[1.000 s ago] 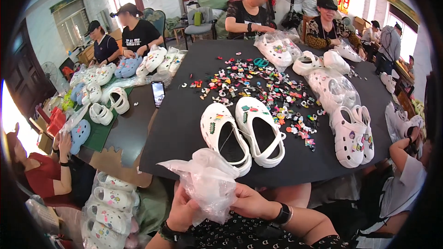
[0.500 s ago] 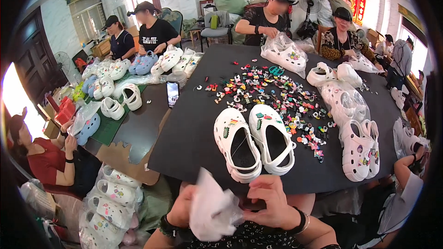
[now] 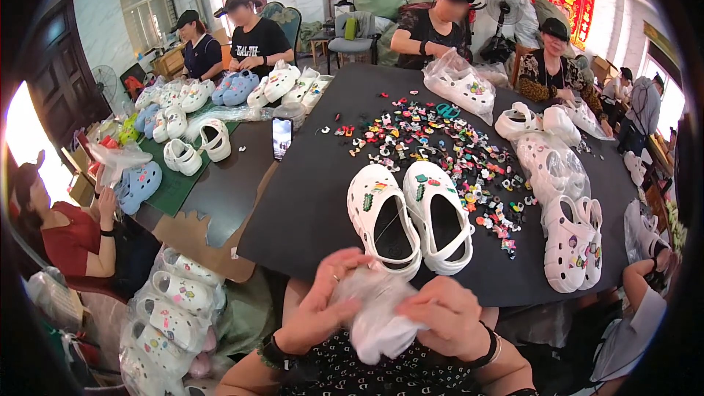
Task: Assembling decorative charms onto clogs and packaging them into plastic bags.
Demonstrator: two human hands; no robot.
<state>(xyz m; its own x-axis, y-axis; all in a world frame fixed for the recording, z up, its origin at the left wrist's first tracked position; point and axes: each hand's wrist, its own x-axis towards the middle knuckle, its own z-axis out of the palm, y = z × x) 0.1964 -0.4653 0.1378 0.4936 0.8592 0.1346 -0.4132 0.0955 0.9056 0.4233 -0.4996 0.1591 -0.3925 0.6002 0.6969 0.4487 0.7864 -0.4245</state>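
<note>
Both hands, left hand [image 3: 323,308] and right hand [image 3: 444,315], clutch a crumpled clear plastic bag [image 3: 378,315], near a pair of white foam clogs [image 3: 411,216] on the black table [image 3: 308,198].

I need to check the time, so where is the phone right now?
In the head view the phone lies on the dark table, left of the scattered shoe charms and right of the white clogs on the green mat.

Both forearms come up from the lower edge, wrists bent inward. The left hand [image 3: 323,308] and right hand [image 3: 447,315] meet at the middle, fingers curled closed.
</note>
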